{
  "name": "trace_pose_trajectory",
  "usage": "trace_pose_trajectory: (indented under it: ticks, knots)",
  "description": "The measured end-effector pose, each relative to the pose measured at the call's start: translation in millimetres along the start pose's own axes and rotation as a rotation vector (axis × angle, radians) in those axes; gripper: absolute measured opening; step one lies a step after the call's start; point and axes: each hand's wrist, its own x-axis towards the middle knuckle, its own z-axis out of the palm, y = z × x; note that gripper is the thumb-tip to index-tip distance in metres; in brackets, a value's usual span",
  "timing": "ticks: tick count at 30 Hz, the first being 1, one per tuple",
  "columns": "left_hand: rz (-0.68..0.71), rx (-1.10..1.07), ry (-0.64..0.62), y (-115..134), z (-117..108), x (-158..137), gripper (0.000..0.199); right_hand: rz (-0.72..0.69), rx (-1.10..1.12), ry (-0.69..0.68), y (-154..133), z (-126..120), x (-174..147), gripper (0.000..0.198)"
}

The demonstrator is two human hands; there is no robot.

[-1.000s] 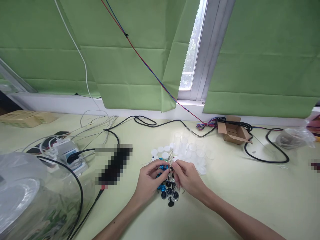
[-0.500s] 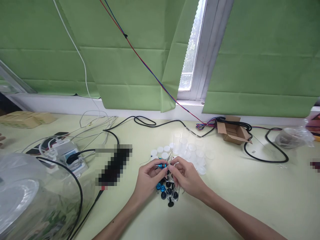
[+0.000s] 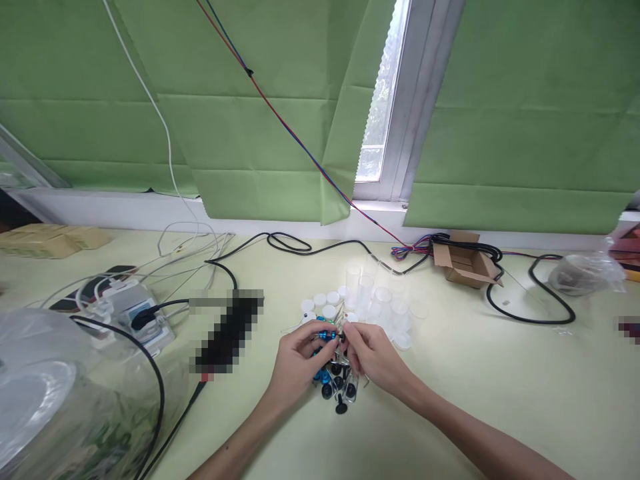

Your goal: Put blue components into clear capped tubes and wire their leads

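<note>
My left hand (image 3: 294, 360) pinches a small shiny blue cylindrical metal part (image 3: 327, 335) between thumb and fingers. Right beside it, my right hand (image 3: 374, 350) has its thumb and fingers closed at the end of this part, where a small black piece (image 3: 342, 338) shows. What the right fingertips grip is too small and covered to make out. Under the hands lies a pile of black round-headed parts (image 3: 341, 405), bent metal wire pieces and more blue parts (image 3: 325, 377), partly hidden by the fingers.
Behind the hands are white round caps (image 3: 320, 301) and clear plastic tubes (image 3: 383, 297). An open cardboard box (image 3: 465, 267) and black cable lie at the back right. To the left are a power strip (image 3: 143, 317), cables and a large clear plastic container (image 3: 45, 393).
My right fingertips have drawn slightly right of the blue part, and a black piece now shows between the hands. Fingers at the far left edge have left the view.
</note>
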Motion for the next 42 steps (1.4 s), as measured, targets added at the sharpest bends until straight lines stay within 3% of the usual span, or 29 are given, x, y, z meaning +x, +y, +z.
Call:
trace_pose_trajectory:
  ticks: [4, 12, 30, 36, 42]
  knots:
    - [-0.032, -0.005, 0.021, 0, -3, 1, 0.018, 0.026, 0.064, -0.044, -4, -2, -1, 0.035]
    - [-0.042, -0.023, 0.022, 0, -4, 1, 0.016, 0.013, 0.086, -0.084, -5, -3, -2, 0.030]
    - [0.049, -0.005, -0.033, -5, 0, -1, 0.013, 0.037, 0.026, -0.045, 9, 0, 5, 0.057]
    - [-0.025, -0.007, 0.022, -3, -3, 2, 0.016, 0.044, 0.069, -0.037, -1, -2, 2, 0.035]
    - [-0.051, -0.020, 0.047, -1, -5, 2, 0.017, 0.039, 0.066, -0.072, -4, -3, 0, 0.030]
